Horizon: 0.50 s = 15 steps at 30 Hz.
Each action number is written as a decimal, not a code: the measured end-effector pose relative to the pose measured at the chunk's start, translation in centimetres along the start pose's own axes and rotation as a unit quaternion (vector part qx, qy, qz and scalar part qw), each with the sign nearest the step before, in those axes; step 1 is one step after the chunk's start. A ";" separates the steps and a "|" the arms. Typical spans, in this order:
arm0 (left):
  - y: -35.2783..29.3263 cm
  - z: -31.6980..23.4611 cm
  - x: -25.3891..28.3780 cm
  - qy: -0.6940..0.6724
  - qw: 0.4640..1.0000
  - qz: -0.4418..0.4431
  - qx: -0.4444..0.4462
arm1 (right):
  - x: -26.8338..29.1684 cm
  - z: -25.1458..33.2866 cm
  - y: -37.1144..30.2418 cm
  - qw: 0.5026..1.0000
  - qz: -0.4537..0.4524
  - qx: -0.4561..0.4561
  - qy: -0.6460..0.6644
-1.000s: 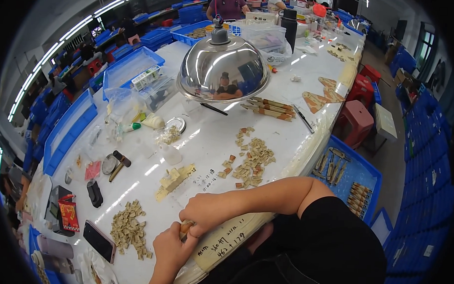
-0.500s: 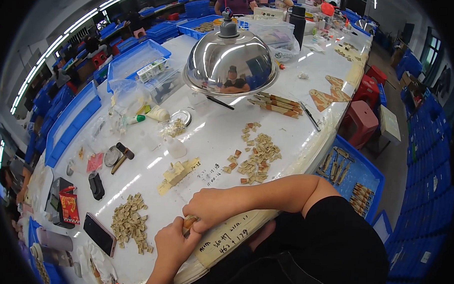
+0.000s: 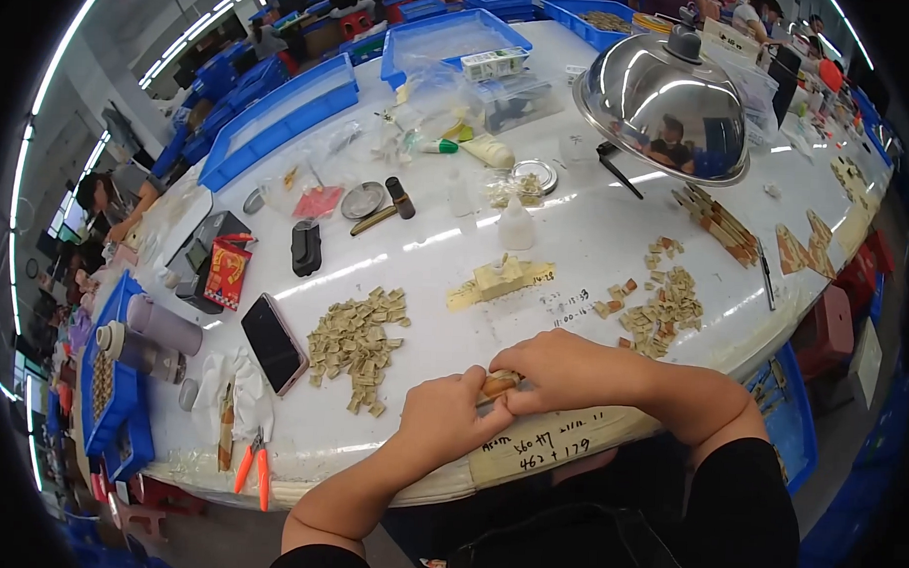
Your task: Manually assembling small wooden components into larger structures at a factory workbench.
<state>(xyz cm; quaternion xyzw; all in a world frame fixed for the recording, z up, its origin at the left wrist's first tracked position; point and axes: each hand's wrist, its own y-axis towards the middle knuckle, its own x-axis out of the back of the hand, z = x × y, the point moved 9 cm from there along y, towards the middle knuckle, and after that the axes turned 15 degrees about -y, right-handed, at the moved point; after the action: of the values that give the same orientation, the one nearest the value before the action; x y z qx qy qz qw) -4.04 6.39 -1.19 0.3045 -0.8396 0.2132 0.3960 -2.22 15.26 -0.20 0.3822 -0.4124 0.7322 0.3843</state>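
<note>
Step in hand appears to be close two-handed working of a small brown piece (image 3: 499, 384), pinched between the fingers of left hand (image 3: 444, 416) and right hand (image 3: 554, 372) at the table's (image 3: 442, 349) near edge; next move, judging from this pose, calls for steady, light fingertip pressure.

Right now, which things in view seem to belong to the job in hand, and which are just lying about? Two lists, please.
Likely part of the job:
small brown piece, held in left grip and right grip
left pile of tan chips
right pile of chips

Probably just lying about:
phone
red packet
lavender bottle
</note>
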 end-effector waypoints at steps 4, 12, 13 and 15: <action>0.2 -0.1 -0.2 0.002 1.000 0.008 0.006 | -0.1 -0.2 -0.2 1.000 -0.001 -0.004 -0.008; 0.3 0.0 -0.3 0.006 1.000 0.015 0.011 | 0.1 -0.3 -0.1 1.000 0.005 -0.005 -0.006; 0.3 0.0 -0.3 0.006 1.000 0.015 0.011 | 0.0 -0.3 -0.1 1.000 0.006 -0.006 -0.006; 0.3 0.1 -0.4 0.008 1.000 0.016 0.010 | 0.0 -0.3 -0.1 1.000 0.008 -0.007 -0.006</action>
<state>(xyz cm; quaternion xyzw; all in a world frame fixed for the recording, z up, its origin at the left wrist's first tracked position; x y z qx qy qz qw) -4.13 6.72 -1.56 0.2937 -0.8389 0.2305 0.3961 -2.16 15.58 -0.29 0.3802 -0.4232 0.7302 0.3785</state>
